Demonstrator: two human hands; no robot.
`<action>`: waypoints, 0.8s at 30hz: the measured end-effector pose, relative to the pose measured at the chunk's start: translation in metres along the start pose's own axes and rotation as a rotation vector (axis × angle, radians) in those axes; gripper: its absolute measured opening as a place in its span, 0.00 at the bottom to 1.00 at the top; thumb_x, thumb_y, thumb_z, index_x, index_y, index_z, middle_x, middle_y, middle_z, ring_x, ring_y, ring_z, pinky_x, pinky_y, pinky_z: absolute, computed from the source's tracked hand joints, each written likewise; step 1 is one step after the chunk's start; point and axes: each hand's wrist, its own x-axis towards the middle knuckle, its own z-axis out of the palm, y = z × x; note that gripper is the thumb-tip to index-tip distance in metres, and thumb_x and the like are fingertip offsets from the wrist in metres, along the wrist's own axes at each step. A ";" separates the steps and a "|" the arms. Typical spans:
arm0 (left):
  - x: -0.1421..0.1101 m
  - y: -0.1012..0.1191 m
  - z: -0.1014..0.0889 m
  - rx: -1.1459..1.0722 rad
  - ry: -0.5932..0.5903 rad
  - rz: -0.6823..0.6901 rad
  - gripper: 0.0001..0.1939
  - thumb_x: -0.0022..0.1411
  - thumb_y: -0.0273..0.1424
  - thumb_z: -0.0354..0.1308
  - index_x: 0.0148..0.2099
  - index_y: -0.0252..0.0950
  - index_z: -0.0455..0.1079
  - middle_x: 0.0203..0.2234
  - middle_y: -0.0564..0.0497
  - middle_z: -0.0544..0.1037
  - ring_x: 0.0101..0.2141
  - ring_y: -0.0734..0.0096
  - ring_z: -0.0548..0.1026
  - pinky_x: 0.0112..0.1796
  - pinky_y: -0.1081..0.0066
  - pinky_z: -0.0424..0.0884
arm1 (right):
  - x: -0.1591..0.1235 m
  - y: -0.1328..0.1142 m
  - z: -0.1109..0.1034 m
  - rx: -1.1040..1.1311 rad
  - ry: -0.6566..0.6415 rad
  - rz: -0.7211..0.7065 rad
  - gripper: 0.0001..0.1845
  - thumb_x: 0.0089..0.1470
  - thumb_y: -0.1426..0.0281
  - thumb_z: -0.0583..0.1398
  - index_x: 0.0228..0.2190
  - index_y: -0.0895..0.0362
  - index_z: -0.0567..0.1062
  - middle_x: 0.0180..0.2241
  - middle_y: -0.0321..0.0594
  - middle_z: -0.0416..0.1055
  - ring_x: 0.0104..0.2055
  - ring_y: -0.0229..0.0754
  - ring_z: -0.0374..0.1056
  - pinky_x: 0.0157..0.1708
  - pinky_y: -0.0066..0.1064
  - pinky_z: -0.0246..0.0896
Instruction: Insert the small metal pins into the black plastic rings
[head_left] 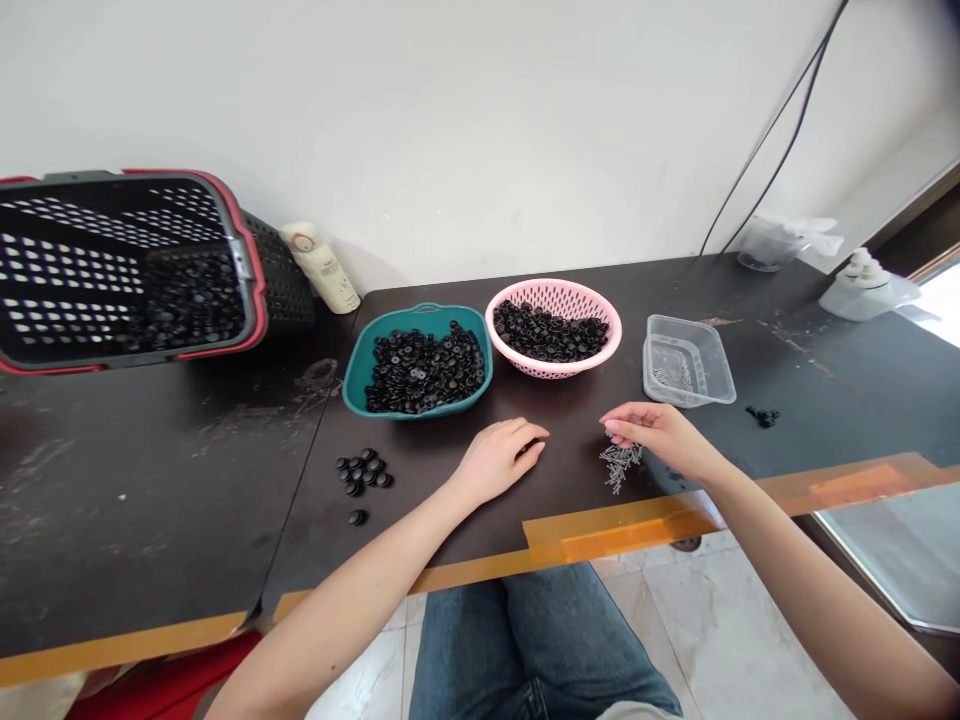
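Note:
My left hand (501,458) rests low over the table in front of the teal basin, thumb and fingers curled toward each other. Something dark shows between them, but I cannot tell a black part from the tabletop. My right hand (664,438) is at a pile of small metal screws (621,462), thumb and forefinger pinched together. What the pinch holds is too small to make out. Small black round parts fill the teal basin (351,375), and black ring-like parts fill the pink colander (613,335). Several black round caps (367,468) lie left of my left hand.
A clear plastic tub (721,375) with a few screws stands behind my right hand. Farther right lie some small black pieces (763,416). A large dark basket (255,270) of black parts and a white bottle (324,268) are at left. Orange tape (622,530) lines the table edge.

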 end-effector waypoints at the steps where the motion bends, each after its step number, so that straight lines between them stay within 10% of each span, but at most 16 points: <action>1: 0.000 0.002 0.000 -0.038 0.009 -0.008 0.12 0.68 0.33 0.46 0.47 0.39 0.69 0.39 0.49 0.75 0.39 0.68 0.73 0.43 0.68 0.68 | 0.000 -0.003 0.008 0.063 0.015 0.011 0.24 0.45 0.50 0.65 0.35 0.58 0.77 0.30 0.43 0.75 0.33 0.44 0.70 0.37 0.36 0.67; 11: -0.002 0.008 0.006 -0.281 0.229 -0.134 0.10 0.62 0.37 0.57 0.38 0.36 0.72 0.28 0.53 0.73 0.27 0.75 0.69 0.32 0.73 0.66 | 0.014 -0.016 0.088 0.396 0.064 -0.045 0.18 0.42 0.56 0.68 0.31 0.57 0.79 0.31 0.42 0.77 0.32 0.42 0.72 0.39 0.37 0.70; 24: -0.003 0.007 0.009 -0.228 0.261 -0.168 0.05 0.60 0.31 0.56 0.36 0.37 0.74 0.28 0.53 0.74 0.26 0.76 0.69 0.31 0.75 0.65 | 0.008 -0.003 0.065 0.002 0.174 -0.215 0.16 0.52 0.59 0.62 0.40 0.56 0.77 0.34 0.41 0.76 0.35 0.43 0.71 0.40 0.36 0.67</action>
